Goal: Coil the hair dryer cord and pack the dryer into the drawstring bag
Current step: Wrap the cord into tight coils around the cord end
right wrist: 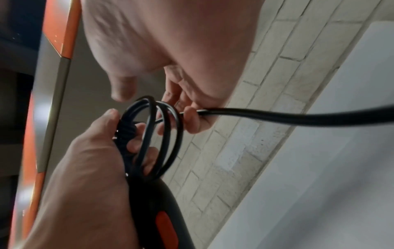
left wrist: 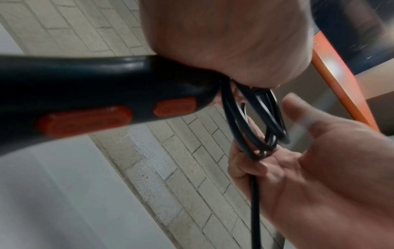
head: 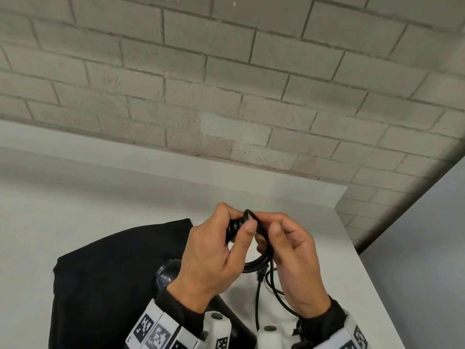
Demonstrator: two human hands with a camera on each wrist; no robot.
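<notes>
Above the white table, my left hand (head: 221, 238) grips the ribbed end of the black hair dryer's handle (left wrist: 89, 91), pinning several loops of the black cord (head: 261, 260) against it. The handle carries orange buttons (right wrist: 165, 230). My right hand (head: 281, 238) is beside it, its fingers curled round the loose length of cord (right wrist: 266, 116) right at the coil (right wrist: 164, 134). The rest of the cord hangs down toward my right wrist. The dryer's dark body (head: 164, 273) shows below my left wrist, partly hidden. A black drawstring bag (head: 113, 278) lies flat on the table to the left.
The white table (head: 75, 210) stands against a grey brick wall (head: 226, 96); its right edge (head: 372, 273) runs close to my right arm. The wrist views show an orange-edged panel (left wrist: 341, 75) overhead.
</notes>
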